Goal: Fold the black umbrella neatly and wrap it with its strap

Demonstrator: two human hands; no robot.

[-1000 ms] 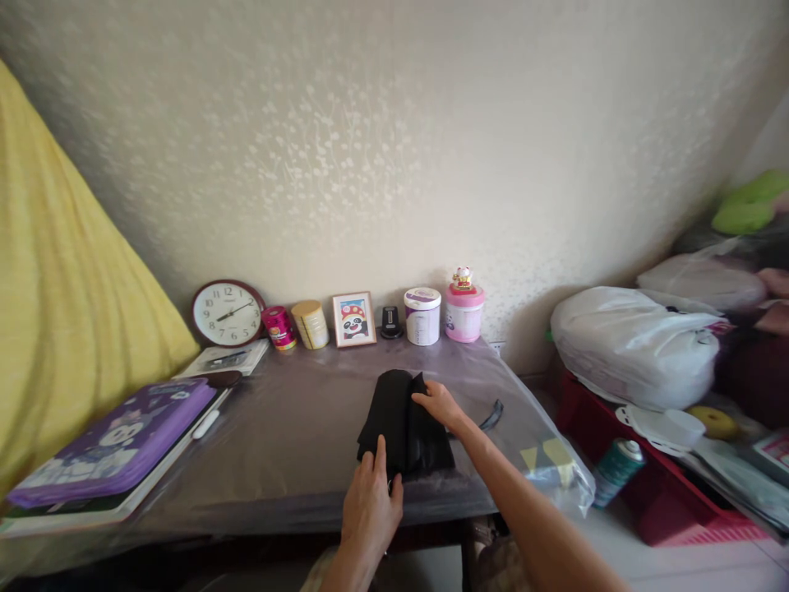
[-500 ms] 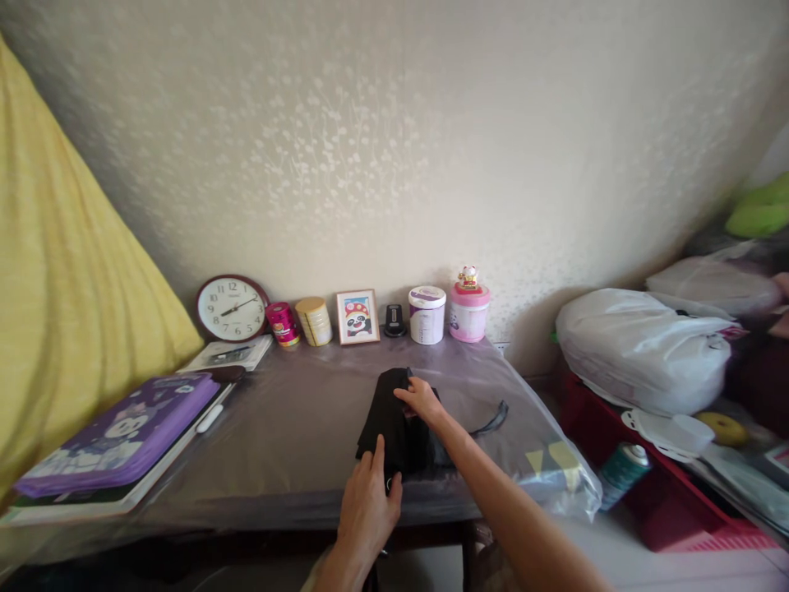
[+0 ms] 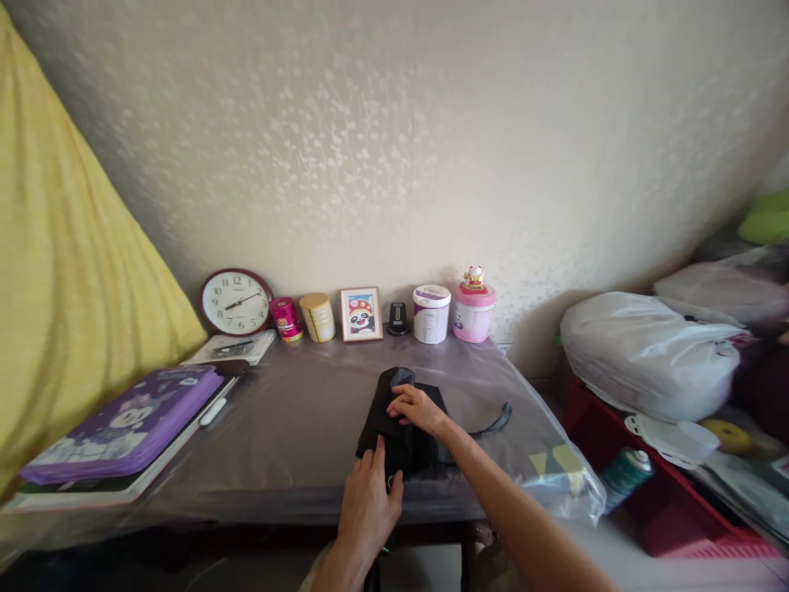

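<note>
A black umbrella [image 3: 385, 411], closed with its fabric panels loose and layered, lies on the plastic-covered table [image 3: 296, 419] in front of me. Its dark strap [image 3: 494, 421] trails out to the right. My left hand [image 3: 368, 497] is closed around the near end, where the handle with a small light ring shows between thumb and fingers. Over the middle of the fabric, my right hand [image 3: 419, 409] rests with its fingers apart and slightly bent, touching the top panel. Part of the umbrella is hidden beneath my right hand and forearm.
Along the wall stand a clock [image 3: 236, 302], a pink can [image 3: 286, 320], a yellow tub [image 3: 318, 317], a framed panda picture [image 3: 362, 315] and lidded tubs [image 3: 431, 316]. Purple folders [image 3: 123, 423] lie left. A red crate [image 3: 671, 510] and white bag [image 3: 647, 353] are right.
My right hand has released the fabric edge it pinched and shifted slightly left and nearer, onto the panel. The top panel lies folded differently. My left hand stays at the handle.
</note>
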